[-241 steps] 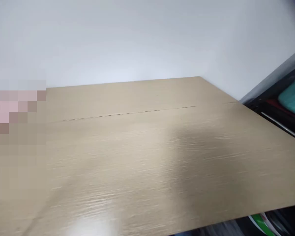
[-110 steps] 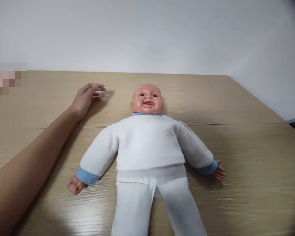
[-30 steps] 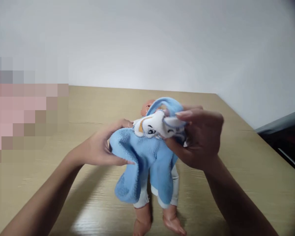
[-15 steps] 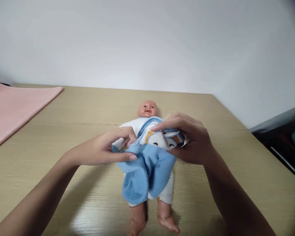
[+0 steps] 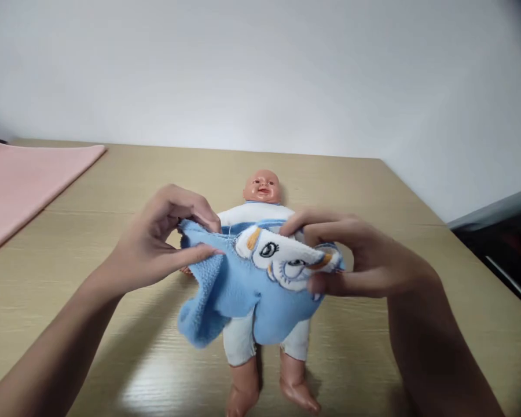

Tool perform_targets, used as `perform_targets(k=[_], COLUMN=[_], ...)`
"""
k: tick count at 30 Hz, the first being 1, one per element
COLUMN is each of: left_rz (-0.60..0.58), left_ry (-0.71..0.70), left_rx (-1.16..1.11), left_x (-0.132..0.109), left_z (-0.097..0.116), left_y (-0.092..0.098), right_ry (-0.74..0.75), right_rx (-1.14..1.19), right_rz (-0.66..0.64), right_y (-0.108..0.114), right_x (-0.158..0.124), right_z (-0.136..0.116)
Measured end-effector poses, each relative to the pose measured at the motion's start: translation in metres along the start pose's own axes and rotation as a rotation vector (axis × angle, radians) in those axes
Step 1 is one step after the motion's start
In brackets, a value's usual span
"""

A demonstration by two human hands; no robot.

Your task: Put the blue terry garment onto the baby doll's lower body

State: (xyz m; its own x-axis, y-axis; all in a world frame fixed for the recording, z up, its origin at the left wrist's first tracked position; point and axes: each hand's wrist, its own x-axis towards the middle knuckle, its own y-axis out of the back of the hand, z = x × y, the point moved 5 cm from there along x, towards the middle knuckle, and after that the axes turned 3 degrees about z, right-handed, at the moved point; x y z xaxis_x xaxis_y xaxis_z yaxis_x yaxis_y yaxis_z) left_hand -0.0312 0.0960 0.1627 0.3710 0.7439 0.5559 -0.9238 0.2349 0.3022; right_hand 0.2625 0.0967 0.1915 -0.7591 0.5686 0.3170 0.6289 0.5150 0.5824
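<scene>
A small blue fleece garment [image 5: 238, 284] with a white embroidered animal face hangs between my two hands, over the middle of a baby doll [image 5: 263, 186]. My left hand [image 5: 169, 237] pinches the garment's upper left edge, thumb in front and fingers behind. With fingers tucked over the top edge and thumb on the front, my right hand [image 5: 356, 252] grips it beside the animal face. The doll lies on its back, head away from me, in a white body suit with bare lower legs. The garment hides its belly and most of its arms.
A pink cloth [image 5: 30, 179] lies flat at the left of the wooden table [image 5: 351, 359]. Behind the table stands a pale wall [image 5: 260, 75]. A dark object [image 5: 499, 249] sits past the table's right edge.
The garment has been spread wider, so its animal face shows more fully. My left hand has moved left and up with its edge; my right hand has shifted slightly right.
</scene>
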Motion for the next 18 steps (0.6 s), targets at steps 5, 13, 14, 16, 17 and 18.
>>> perform_targets(k=[5,13,14,16,17,18], left_rz=[-0.033,-0.243,-0.316,-0.443,-0.484,-0.508], left_ry=[-0.021,0.242,0.281,0.313,0.307,0.302], left_rx=[-0.059,0.097,0.027,-0.160,-0.235,-0.278], left_x=[0.010,0.005,0.003,-0.003,-0.005,-0.006], left_z=[0.007,-0.007,-0.010,-0.011,-0.010,-0.010], left_y=[-0.011,-0.015,-0.019,-0.027,-0.030,-0.032], right_ry=[-0.297,0.079,0.075,0.029,-0.013,-0.064], right_rx=[0.390,0.038,0.009,0.010,0.032,0.062], right_rz=[-0.313,0.270,0.292,0.277,0.262,0.252], right_y=[-0.043,-0.045,-0.044,-0.044,-0.045,-0.045], right_x=[0.006,0.020,0.020,0.020,0.020,0.020], right_z=[0.024,0.000,-0.003,-0.003,0.000,0.005])
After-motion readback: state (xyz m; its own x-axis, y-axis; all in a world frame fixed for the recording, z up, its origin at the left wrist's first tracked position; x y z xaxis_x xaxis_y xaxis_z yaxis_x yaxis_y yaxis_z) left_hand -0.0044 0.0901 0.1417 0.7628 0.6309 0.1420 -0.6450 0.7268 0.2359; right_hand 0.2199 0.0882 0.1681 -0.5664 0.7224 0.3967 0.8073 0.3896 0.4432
